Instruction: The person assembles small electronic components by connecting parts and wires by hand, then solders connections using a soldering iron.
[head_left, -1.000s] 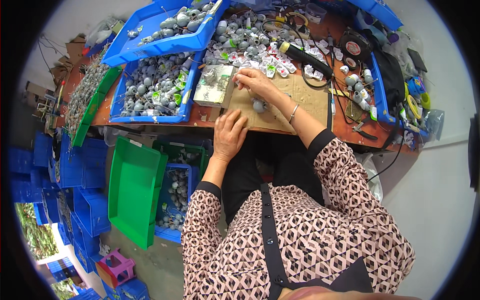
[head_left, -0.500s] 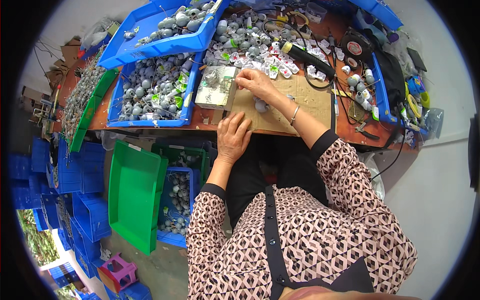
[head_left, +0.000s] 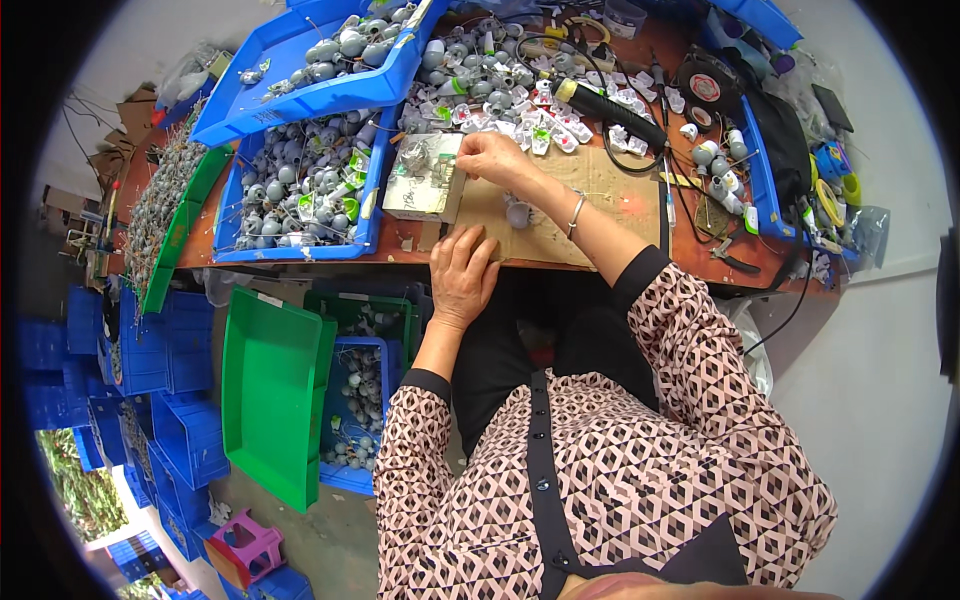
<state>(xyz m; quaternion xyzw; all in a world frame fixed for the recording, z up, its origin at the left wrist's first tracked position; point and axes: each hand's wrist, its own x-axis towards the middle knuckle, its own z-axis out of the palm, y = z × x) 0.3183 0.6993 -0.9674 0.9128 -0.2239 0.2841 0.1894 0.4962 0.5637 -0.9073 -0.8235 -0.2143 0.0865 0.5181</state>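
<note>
Two hands apart on tabletop (head_left: 300, 262). Left hand (head_left: 463, 275) unchanged: flat, empty, at near edge. Right hand (head_left: 497, 160) shifted left, fingers pinched at small white box (head_left: 423, 180); held item unclear.

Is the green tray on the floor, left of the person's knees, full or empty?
Empty. The green tray shows only bare green bottom, while the blue bin beside it holds grey round parts.
</note>
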